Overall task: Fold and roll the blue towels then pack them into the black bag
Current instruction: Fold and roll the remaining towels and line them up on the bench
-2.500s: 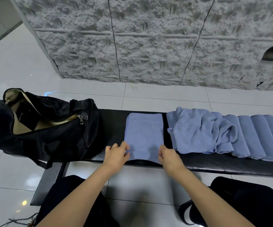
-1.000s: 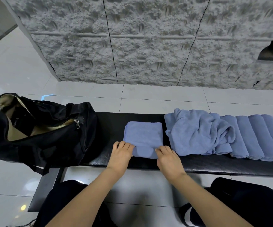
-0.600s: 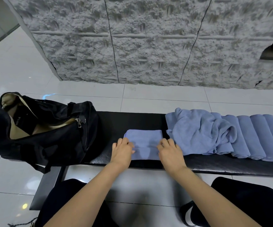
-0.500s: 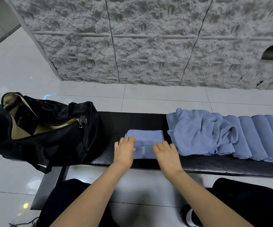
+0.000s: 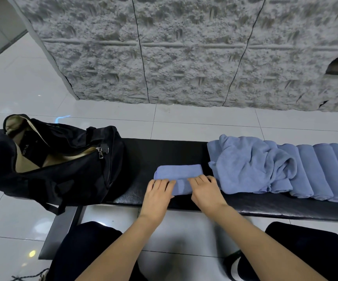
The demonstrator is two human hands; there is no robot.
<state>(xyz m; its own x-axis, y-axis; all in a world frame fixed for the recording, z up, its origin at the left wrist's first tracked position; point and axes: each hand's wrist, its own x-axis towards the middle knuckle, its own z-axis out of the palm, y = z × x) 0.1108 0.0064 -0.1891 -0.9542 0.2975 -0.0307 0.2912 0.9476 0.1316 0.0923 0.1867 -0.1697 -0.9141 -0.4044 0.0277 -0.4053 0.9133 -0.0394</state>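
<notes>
Fingers (image 5: 162,182) of left hand (image 5: 157,196) and right hand (image 5: 206,193) lie flat on 1 towel (image 5: 179,171) near 4 rolls (image 5: 322,171).

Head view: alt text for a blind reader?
A person's left hand and right hand press a partly rolled blue towel on a black bench. An open black bag sits at left; a loose towel and rolled towels lie at right.

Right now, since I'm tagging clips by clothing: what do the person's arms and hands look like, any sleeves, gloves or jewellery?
The left forearm and right forearm are bare to the frame's edge; no sleeves show. The left hand and right hand wear no gloves, and no watch, bracelet or ring is visible.
</notes>
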